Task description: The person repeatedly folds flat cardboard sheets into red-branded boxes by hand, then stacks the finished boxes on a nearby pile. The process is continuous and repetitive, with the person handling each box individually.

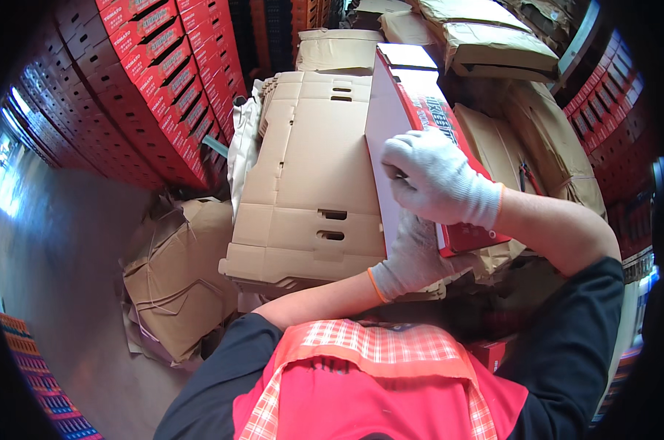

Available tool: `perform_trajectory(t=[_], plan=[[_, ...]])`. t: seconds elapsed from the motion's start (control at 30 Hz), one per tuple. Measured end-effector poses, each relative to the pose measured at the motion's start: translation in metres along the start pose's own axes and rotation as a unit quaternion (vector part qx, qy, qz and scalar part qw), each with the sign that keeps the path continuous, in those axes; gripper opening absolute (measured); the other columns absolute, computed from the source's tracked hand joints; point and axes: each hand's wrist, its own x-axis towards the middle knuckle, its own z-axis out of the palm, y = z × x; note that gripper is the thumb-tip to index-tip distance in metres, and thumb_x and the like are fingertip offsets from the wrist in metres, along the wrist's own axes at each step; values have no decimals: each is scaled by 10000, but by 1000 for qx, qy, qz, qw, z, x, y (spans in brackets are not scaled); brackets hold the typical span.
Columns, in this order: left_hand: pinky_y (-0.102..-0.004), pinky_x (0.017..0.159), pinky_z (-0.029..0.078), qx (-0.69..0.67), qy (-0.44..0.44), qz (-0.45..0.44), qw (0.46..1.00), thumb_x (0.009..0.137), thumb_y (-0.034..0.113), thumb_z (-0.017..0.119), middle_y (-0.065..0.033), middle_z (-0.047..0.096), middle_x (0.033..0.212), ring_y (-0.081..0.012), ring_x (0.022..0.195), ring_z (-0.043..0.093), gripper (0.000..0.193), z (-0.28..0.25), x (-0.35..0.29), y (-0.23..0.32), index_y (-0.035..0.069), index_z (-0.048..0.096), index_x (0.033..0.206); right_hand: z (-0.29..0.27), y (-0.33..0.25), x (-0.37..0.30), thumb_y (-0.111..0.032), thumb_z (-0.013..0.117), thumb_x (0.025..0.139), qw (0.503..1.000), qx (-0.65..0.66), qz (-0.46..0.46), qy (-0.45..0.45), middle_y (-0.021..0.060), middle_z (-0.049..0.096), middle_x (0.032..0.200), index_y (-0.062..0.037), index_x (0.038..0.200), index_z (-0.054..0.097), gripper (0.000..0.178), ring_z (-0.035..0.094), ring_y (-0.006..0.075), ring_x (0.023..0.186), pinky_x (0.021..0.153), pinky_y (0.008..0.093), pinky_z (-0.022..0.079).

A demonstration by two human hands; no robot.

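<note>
A red box (456, 158) with white inner faces stands on edge on a stack of flat brown cardboard blanks (303, 176). At its near end, my left hand (418, 253), in a greyish glove, is closed against the box; some of its fingers are hidden. My right hand (438, 176), in a white glove, is curled into a fist over the box's upper edge, above the left hand. What the curled fingers hold, if anything, cannot be seen. The blanks have slotted hand holes and lie flat with folds across them.
Tall stacks of red crates (156, 73) rise at the left, more red crates (603, 95) at the right. Wrapped brown bundles (500, 48) lie at the back. A strapped brown cardboard bundle (182, 279) rests on the grey floor (75, 271). A dark-and-red hand tool (526, 178) lies on brown paper, right.
</note>
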Motion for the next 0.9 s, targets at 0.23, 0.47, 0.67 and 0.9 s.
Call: perform_trajectory(t=[0.23, 0.47, 0.67, 0.9], plan=[[-442, 1110, 372, 158, 187, 253, 936, 745, 304, 834, -198, 430, 1477, -361, 1356, 451, 887, -82, -34, -5, 29, 379, 1455, 15, -44, 60, -189, 674, 926, 906, 400, 129, 47, 56, 670, 963, -16, 1145, 631, 282, 626, 114, 906, 830, 277, 512], [-453, 1022, 474, 386, 93, 51, 916, 769, 159, 788, -234, 603, 1312, -428, 1216, 580, 606, -227, -138, 3, -8, 573, 1311, 75, -26, 30, -364, 771, 822, 926, 346, 147, -43, 123, 653, 1139, -27, 1257, 607, 574, 633, 191, 1033, 901, 357, 507], [-491, 1080, 411, 295, 20, 49, 954, 796, 187, 723, -208, 612, 1295, -377, 1205, 582, 525, -161, -141, -45, 12, 610, 1277, 184, -54, -17, -344, 797, 681, 976, 39, 124, -174, 147, 637, 1104, -82, 1388, 462, 825, 639, 303, 1015, 862, 430, 476], [-482, 939, 496, 149, -161, 236, 947, 761, 119, 706, -185, 669, 1156, -370, 1053, 643, 373, -96, -114, -38, 2, 669, 1114, 105, -72, -113, -206, 713, 723, 971, -117, 198, -64, 75, 626, 980, -116, 1259, 571, 562, 628, 257, 903, 782, 404, 447]])
